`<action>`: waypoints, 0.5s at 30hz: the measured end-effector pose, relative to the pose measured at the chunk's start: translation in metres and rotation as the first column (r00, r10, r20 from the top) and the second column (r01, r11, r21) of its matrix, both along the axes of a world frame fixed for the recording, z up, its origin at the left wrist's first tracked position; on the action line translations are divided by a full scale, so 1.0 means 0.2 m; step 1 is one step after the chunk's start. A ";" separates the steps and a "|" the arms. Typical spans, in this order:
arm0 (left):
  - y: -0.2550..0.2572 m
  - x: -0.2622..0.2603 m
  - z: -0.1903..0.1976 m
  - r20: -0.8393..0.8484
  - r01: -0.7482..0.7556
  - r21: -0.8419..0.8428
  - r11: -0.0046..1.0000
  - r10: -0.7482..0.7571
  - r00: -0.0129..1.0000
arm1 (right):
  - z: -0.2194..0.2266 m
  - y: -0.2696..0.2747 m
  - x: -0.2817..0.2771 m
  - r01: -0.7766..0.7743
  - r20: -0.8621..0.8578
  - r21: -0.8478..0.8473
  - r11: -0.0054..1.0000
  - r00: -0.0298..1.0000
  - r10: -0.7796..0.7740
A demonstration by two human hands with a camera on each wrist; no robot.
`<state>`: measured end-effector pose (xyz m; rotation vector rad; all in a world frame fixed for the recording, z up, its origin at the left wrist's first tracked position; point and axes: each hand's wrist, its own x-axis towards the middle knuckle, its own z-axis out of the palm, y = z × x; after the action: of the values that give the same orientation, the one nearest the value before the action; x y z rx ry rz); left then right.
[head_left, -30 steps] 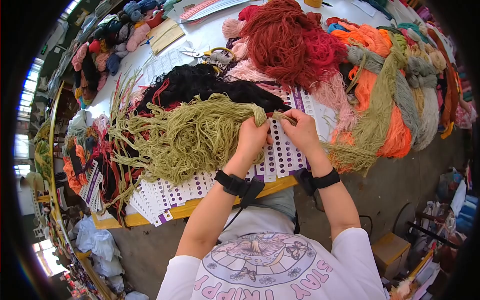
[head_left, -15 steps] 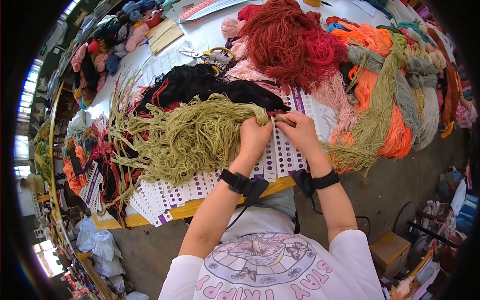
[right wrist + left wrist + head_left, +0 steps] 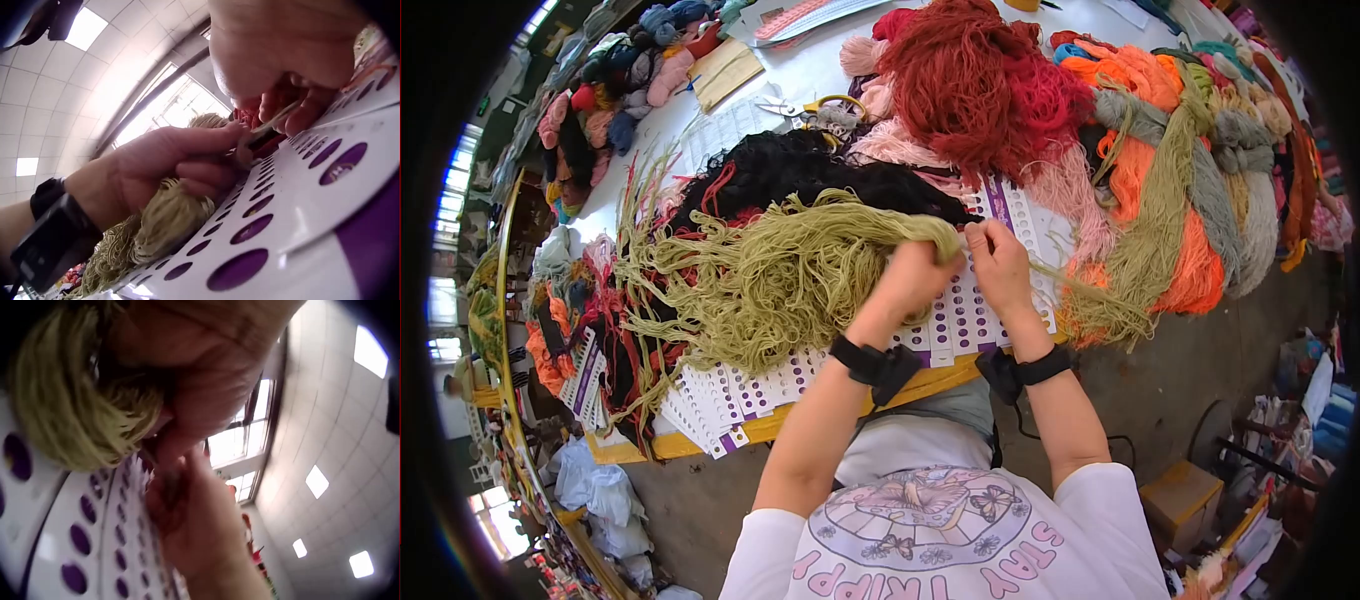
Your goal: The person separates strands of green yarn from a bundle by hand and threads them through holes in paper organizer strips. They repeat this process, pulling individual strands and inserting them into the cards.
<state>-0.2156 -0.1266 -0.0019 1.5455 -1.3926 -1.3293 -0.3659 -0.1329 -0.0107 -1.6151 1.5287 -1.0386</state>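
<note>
My left hand (image 3: 915,280) grips the end of a thick green yarn bundle (image 3: 775,270); in the left wrist view a loop of this yarn (image 3: 69,394) bends round beside the palm. Close to its right, my right hand (image 3: 1002,272) has its fingers curled, and in the right wrist view the same hand (image 3: 287,56) pinches a thin green strand (image 3: 282,117) that runs toward the left hand's fingertips (image 3: 234,134). White cards with rows of punched holes (image 3: 941,325) lie beneath both hands. Black yarn (image 3: 800,165) is heaped just behind the green.
Dark red yarn (image 3: 960,85) is piled at the back, with orange (image 3: 1135,75) and more green yarn (image 3: 1160,220) to the right. Yellow-handled scissors (image 3: 820,105) lie behind the black yarn. The table's yellow edge (image 3: 770,425) runs in front of the body.
The left hand has turned over and moved slightly right, drawing the green bundle's end with it. The right hand has become more upright, with its fingers at nearly the same place.
</note>
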 end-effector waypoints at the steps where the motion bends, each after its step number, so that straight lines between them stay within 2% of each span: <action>1: -0.01 0.02 0.01 0.157 -0.005 -0.066 0.998 0.016 0.988 | 0.00 0.01 0.01 0.010 -0.001 -0.005 1.000 1.000 -0.010; 2: -0.05 0.14 0.04 0.004 -0.095 0.123 0.988 0.095 0.995 | 0.00 0.02 0.03 0.022 -0.001 -0.014 1.000 1.000 -0.022; 3: -0.08 0.32 0.12 -0.128 -0.151 0.315 0.937 0.200 0.971 | 0.00 0.02 0.03 0.035 0.000 -0.025 0.999 0.999 -0.035; 4: -0.09 0.46 0.19 -0.111 -0.336 0.296 0.894 0.382 0.917 | -0.03 0.02 0.02 0.007 -0.105 -0.110 0.994 0.994 -0.019; 5: -0.09 0.62 0.26 -0.129 -0.473 0.302 0.828 0.527 0.840 | 0.00 0.02 0.02 -0.002 -0.117 -0.076 0.997 0.993 -0.007; 6: -0.08 0.87 0.25 -0.257 -0.451 0.269 0.851 0.515 0.818 | 0.04 0.03 0.02 -0.010 -0.129 -0.040 0.999 0.992 0.004; 8: -0.04 1.17 0.29 -0.361 -0.583 0.187 0.791 0.607 0.708 | 0.06 0.04 0.02 -0.020 -0.134 -0.004 1.000 0.991 0.020; 9: -0.02 1.22 0.31 -0.128 -0.732 0.050 0.679 0.732 0.670 | 0.05 0.03 0.02 -0.023 -0.126 -0.001 1.000 0.992 0.023; 11: 0.05 1.14 0.42 0.024 -0.744 -0.031 0.667 0.745 0.667 | 0.03 0.03 0.02 -0.016 -0.052 0.028 0.999 0.999 0.017; 12: 0.07 1.09 0.47 0.007 -0.614 0.115 0.781 0.617 0.787 | 0.01 0.02 0.01 -0.008 0.016 0.053 0.999 1.000 0.007; 13: 0.10 0.99 0.50 -0.033 -0.454 0.254 0.854 0.477 0.878 | 0.00 0.01 0.01 -0.006 0.086 0.082 0.997 0.996 -0.001; 14: 0.15 0.70 0.46 -0.453 -0.176 0.152 0.973 0.227 0.862 | -0.02 0.01 0.03 -0.078 0.135 -0.026 0.997 0.987 0.081; 15: 0.16 0.57 0.44 -0.533 -0.060 0.099 0.993 0.104 0.840 | 0.05 0.04 0.07 -0.123 0.279 0.068 0.990 0.955 0.099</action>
<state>-0.1025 -0.0949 0.0869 1.1301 -0.9162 -1.6201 -0.3517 -0.1252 -0.0016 -1.4142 1.2647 -1.0716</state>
